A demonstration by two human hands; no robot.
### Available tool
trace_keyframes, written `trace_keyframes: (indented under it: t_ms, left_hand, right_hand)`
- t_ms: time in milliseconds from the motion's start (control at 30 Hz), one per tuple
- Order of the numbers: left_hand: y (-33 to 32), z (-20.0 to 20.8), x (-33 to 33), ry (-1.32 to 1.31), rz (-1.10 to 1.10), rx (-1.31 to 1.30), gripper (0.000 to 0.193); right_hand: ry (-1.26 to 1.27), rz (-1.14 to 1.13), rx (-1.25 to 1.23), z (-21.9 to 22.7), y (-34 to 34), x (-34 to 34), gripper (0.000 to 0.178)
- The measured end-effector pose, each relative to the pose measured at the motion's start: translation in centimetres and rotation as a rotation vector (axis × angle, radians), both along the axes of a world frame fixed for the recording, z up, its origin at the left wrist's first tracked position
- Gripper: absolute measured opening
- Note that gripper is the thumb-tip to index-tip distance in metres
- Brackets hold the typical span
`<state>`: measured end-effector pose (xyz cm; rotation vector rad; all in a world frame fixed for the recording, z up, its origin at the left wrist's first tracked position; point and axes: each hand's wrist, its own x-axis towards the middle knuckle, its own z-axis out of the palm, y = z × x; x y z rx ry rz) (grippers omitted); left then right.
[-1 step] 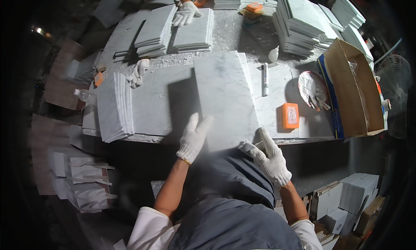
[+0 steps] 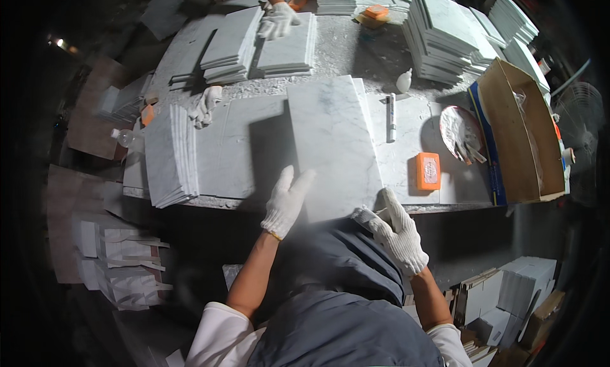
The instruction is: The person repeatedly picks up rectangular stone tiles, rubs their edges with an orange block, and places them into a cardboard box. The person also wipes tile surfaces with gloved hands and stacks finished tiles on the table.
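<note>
A long white marble tile (image 2: 333, 144) with grey veins lies tilted in front of me, its near end past the table edge above my lap. My left hand (image 2: 287, 203), in a white knitted glove, holds its left edge near that end, thumb apart from the fingers. At the near right corner, my gloved right hand (image 2: 397, 233) has its fingers bent around the edge. A greyish patch shows at one of its fingertips; whether it is a separate small piece, I cannot tell. Another tile (image 2: 363, 106) shows beneath the far right side.
An orange box (image 2: 428, 171), a white marker (image 2: 392, 118), a dish of paste (image 2: 459, 133) and an open cardboard box (image 2: 518, 135) stand to the right. Tile stacks (image 2: 173, 154) are at left and far right (image 2: 438, 40). Across the table, another person's gloved hand (image 2: 278, 20) touches a stack.
The table scene has shifted slightly to the right in the picture. The other person's hand is a little blurred now. My hands keep their hold on the tile.
</note>
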<state>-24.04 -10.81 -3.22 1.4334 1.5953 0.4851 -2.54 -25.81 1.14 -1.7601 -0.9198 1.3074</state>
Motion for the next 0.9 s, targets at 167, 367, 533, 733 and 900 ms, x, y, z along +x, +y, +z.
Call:
trace_keyframes:
  t_ms: [167, 367, 533, 733, 900]
  left_hand:
    - [2.0, -1.6, -1.1, -0.370, -0.021, -0.129, 0.072]
    - [4.8, -1.8, -3.9, -0.160, -0.109, 0.006, 0.068]
    - [2.4, -1.6, -3.1, -0.168, -0.059, 0.047, 0.064]
    - [1.6, 0.4, -2.3, -0.364, 0.029, 0.033, 0.052]
    - [1.4, 0.5, -2.2, -0.389, -0.003, 0.089, 0.030]
  right_hand:
    - [0.176, 0.125, 0.148, -0.5, -0.2, -1.4, 0.040]
    - [0.353, 0.164, 0.047, -2.8, -0.8, -2.3, 0.066]
    - [0.360, 0.113, 0.023, -2.4, -1.4, -0.2, 0.066]
    - [0.360, -0.020, 0.066, -2.3, -3.0, 1.0, 0.065]
    - [0.153, -0.229, 0.321, -5.6, -3.7, -0.6, 0.063]
